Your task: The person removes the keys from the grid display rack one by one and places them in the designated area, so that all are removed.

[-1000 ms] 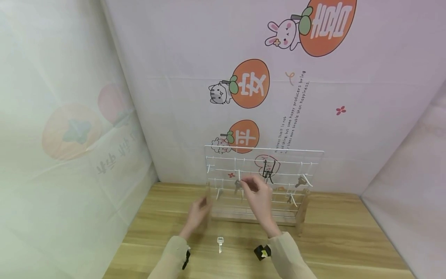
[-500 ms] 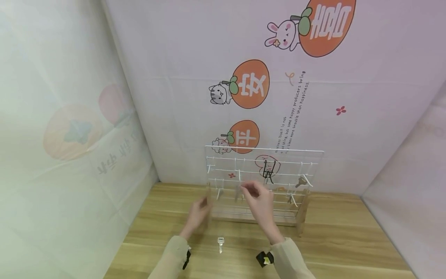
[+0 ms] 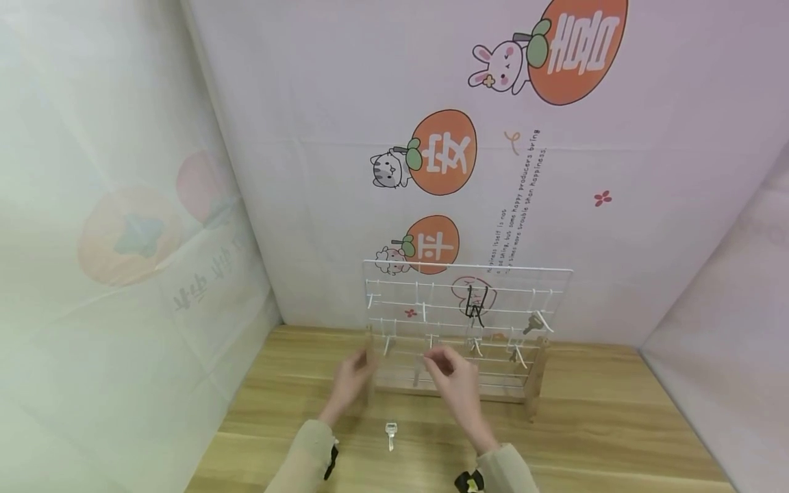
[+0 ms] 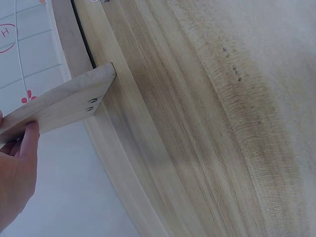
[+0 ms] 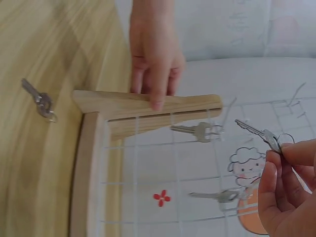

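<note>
Key (image 5: 270,139) pinched, rack (image 5: 85,173) gripped

The right hand (image 5: 291,192) pinches the key by its wide end, apparently leaving the toothed end free, in front of the rack. The left hand (image 4: 17,182) grips the wooden upright (image 4: 64,101), probably to keep the rack from shifting. Around the right hand, other keys (image 5: 202,131) hang spaced apart, seemingly against tangling; a loose key (image 3: 391,435) lies on the tabletop (image 3: 616,424), short of both hands.
</note>
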Motion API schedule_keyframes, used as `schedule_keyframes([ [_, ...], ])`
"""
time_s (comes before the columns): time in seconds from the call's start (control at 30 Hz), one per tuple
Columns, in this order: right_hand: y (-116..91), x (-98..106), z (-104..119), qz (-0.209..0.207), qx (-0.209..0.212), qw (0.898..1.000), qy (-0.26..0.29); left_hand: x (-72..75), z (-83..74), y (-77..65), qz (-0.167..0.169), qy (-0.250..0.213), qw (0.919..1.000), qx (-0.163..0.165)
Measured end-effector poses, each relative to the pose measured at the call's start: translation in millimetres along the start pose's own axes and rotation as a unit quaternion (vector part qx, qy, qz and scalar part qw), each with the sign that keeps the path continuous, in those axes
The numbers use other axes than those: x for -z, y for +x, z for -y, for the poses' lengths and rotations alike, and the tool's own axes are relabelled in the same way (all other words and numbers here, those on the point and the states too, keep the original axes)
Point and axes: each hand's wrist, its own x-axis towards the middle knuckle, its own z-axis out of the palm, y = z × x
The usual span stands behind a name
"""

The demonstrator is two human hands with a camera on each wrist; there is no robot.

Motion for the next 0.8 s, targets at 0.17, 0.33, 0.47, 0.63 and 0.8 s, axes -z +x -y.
schedule_keyframes([
  [0.17, -11.1, -5.0, -13.9, 0.014, -0.016, 1.0, -0.012, -0.2, 0.2, -1.0, 0.002, -0.002, 1.0, -0.003],
  [0.33, -18.2, -8.4, -22.8, 0.02, -0.022, 0.999, -0.016, 0.5, 0.1, -1.2, 0.007, -0.012, 0.9999, -0.004],
  [0.47, -24.0, -11.3, -30.2, 0.036, -0.027, 0.999, -0.022, 1.0, -1.0, -1.1, 0.008, -0.013, 0.9999, -0.004],
  [0.63, -33.3, -16.0, -38.1, 0.054, -0.04, 0.998, -0.023, 0.8, -1.2, -1.6, 0.008, -0.012, 0.9999, -0.006],
  [0.8, -39.9, -20.2, -47.8, 0.058, -0.039, 0.997, -0.029, 0.1, 0.4, -1.6, 0.006, -0.008, 0.9999, -0.006],
])
